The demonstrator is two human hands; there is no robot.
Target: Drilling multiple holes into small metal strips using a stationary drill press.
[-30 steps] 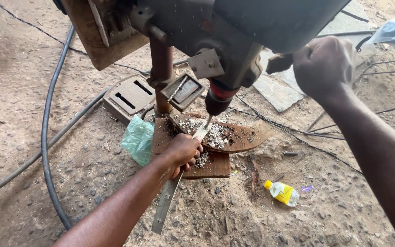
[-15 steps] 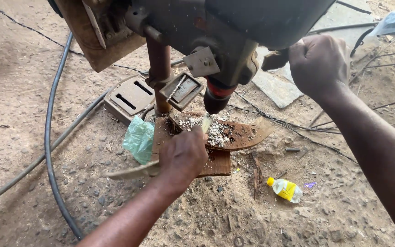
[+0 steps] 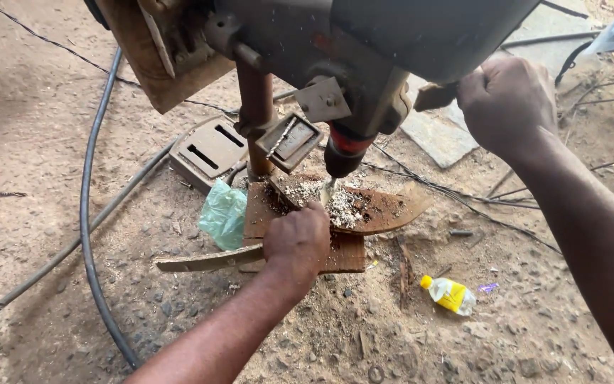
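1. Head camera looks down on bare, gritty ground; far left, a thick black cable [image 3: 88,235] curves across the dirt, leaving open room beside it but posing a snag for anything swung that way.
2. Next along, a long flat grey metal strip [image 3: 211,260] lies almost level, its free end poking left past a crumpled green plastic bag [image 3: 224,213].
3. Now the left hand [image 3: 298,240] clamps down on the strip's near end, fingers curled tight over it, knuckles up, just short of the spindle. Best to keep that hand low and back from the bit, I judge, pressing the strip flat so it cannot spin.
4. Centre: the rusty brown plate of the drill table [image 3: 381,210] is heaped with pale metal shavings [image 3: 342,206], and the red-banded chuck of the old grey bench drill [image 3: 346,146] hangs right above them.
5. The table's edge drops off close on the near side; little margin for the strip to slide.
6. Right side: the right hand [image 3: 506,103] is fisted around the dark feed lever, fingers wrapped shut. A slow, even pull looks wisest.
7. Lower right, a small yellow plastic bottle [image 3: 450,294] lies well apart on loose ground.
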